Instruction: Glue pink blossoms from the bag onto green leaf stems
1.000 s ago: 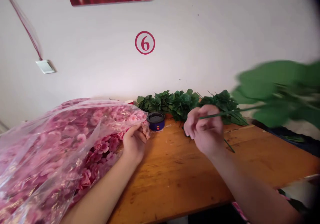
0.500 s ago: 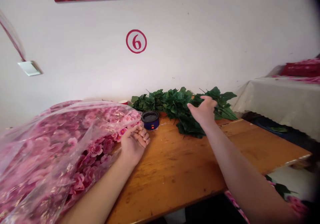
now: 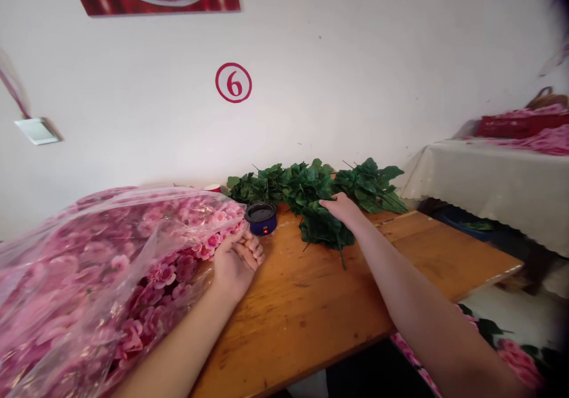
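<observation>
Closer to the near bunch of leaves [image 3: 326, 229] than in the earlier head frame, our right hand [image 3: 340, 207] touches it just right of centre; fingers extended, grip unclear. Our left hand [image 3: 237, 260], left of centre, is half curled around nothing visible, beside pink flowers [image 3: 162, 273]. For clean handling on the tabletop [image 3: 293, 309], we should pinch lightly, sparing neighbouring leaves.

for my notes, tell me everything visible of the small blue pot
Squat and round, the small blue pot has a black rim and a lit red light in front; its material is unclear. It stands upright on the wooden table, beside the bagged pink flowers, the left hand close by.
</observation>
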A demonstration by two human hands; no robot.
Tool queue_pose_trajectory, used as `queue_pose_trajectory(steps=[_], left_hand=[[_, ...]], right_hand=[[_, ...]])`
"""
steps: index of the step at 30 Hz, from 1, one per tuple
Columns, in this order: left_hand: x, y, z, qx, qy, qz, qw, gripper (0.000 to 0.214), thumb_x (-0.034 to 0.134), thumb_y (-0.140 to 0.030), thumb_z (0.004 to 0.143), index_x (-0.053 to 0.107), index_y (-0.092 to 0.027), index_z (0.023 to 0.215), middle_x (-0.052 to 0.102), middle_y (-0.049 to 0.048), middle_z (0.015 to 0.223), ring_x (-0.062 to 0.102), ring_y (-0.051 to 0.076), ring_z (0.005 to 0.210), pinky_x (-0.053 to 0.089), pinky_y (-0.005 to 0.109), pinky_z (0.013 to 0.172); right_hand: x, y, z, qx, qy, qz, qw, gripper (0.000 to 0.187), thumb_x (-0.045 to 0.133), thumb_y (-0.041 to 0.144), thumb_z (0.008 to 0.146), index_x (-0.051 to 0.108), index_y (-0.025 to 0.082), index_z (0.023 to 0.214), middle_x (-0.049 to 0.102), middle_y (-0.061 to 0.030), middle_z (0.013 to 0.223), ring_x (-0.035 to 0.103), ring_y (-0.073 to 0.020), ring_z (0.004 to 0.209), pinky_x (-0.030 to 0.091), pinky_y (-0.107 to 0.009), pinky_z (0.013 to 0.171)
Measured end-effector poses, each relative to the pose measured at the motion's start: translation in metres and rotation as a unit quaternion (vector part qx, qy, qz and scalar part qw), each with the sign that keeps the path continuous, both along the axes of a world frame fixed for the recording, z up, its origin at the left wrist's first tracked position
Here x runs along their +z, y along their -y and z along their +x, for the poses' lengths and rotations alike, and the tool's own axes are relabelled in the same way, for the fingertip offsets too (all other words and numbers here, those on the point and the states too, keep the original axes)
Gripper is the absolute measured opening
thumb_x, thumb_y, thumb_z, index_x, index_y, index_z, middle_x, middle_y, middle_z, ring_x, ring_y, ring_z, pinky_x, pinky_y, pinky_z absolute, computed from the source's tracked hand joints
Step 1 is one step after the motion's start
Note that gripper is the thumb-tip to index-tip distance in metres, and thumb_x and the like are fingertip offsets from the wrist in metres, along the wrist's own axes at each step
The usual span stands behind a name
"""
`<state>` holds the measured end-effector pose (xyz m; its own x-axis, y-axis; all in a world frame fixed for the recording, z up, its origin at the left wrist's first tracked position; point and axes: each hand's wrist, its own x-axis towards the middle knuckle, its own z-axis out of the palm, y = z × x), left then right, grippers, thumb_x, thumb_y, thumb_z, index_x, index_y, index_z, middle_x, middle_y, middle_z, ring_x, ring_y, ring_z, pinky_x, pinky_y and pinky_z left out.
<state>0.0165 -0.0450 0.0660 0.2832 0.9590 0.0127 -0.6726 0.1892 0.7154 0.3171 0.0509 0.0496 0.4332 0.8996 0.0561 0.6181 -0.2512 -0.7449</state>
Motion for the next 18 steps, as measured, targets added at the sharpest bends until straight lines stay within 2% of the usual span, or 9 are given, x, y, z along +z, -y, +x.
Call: queue_pose_trajectory(steps=[3,6,11,18], left_hand=[[0.000,0.002,0.001,-0.005,-0.006,0.001,1.000,0.012,0.054,-0.027,0.076,0.050,-0.017,0.072,0.040,-0.0007,0.059,0.041,0.012,0.051,0.037,0.025,0.051],[0.001,0.003,0.003,0.001,-0.012,0.003,1.000,0.013,0.054,-0.027,0.076,0.050,-0.016,0.070,0.040,-0.0004,0.058,0.041,0.012,0.051,0.037,0.025,0.051],[-0.002,0.003,0.005,-0.001,-0.022,0.011,1.000,0.013,0.054,-0.027,0.076,0.051,-0.016,0.069,0.041,-0.0003,0.058,0.041,0.012,0.051,0.036,0.024,0.050],[-0.006,0.000,0.005,-0.014,-0.014,-0.018,1.000,0.013,0.055,-0.027,0.076,0.051,-0.016,0.070,0.041,-0.0009,0.059,0.041,0.011,0.049,0.037,0.025,0.049]], right_hand=[[0.001,0.003,-0.004,0.013,0.018,-0.004,1.000,0.067,0.057,0.060,0.074,0.049,0.019,0.126,0.061,-0.0178,0.121,0.058,-0.0369,0.109,0.045,-0.044,0.085],[0.004,0.006,-0.008,0.013,0.018,-0.003,1.000,0.070,0.051,0.067,0.076,0.049,0.019,0.127,0.061,-0.0189,0.121,0.058,-0.0386,0.110,0.044,-0.046,0.086],[0.003,0.005,-0.007,-0.003,-0.057,0.020,0.998,0.071,0.046,0.074,0.075,0.055,0.017,0.117,0.063,-0.0202,0.114,0.058,-0.0376,0.107,0.043,-0.046,0.086],[0.002,0.003,-0.013,-0.002,-0.130,0.062,0.990,0.059,0.053,0.066,0.075,0.060,0.015,0.105,0.064,-0.0198,0.113,0.061,-0.0324,0.100,0.046,-0.038,0.075]])
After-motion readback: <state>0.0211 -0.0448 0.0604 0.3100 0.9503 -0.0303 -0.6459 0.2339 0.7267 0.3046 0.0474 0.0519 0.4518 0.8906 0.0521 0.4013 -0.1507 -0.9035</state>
